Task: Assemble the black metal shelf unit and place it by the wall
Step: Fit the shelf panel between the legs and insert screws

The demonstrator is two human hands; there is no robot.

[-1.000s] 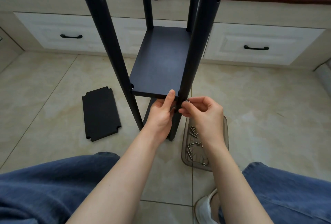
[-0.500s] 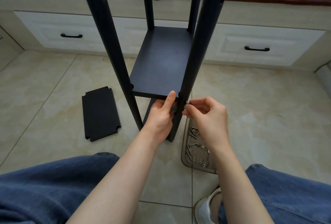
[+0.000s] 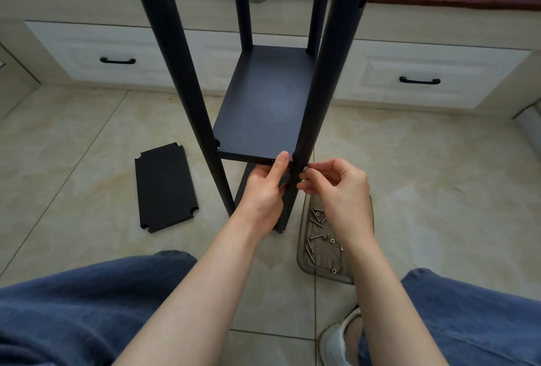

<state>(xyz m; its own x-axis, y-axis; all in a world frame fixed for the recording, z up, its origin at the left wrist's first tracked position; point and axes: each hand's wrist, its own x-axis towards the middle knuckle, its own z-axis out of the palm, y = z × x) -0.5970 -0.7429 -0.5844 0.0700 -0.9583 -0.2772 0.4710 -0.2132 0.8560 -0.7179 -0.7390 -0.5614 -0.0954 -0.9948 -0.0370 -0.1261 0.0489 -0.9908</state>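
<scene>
The black metal shelf unit stands upright on the tiled floor in front of me, with a dark shelf panel [image 3: 263, 107] fixed between its posts. My left hand [image 3: 263, 187] grips the panel's near right corner from below, thumb up against the edge. My right hand [image 3: 336, 187] pinches a small silver screw [image 3: 305, 168] against the near right post [image 3: 322, 87], just below the panel. A second shelf panel [image 3: 165, 187] with notched corners lies flat on the floor to the left.
A translucent tray [image 3: 304, 260] with several screws and nuts sits on the floor under my right wrist. White drawers with black handles [image 3: 419, 81] run along the back beneath a cushioned bench. My jeans-clad knees and a white shoe [image 3: 336, 336] are in the foreground.
My right hand has drawn slightly away to the right of the post and keeps turning the screw at its side. The left hand holds its place under the panel corner.
</scene>
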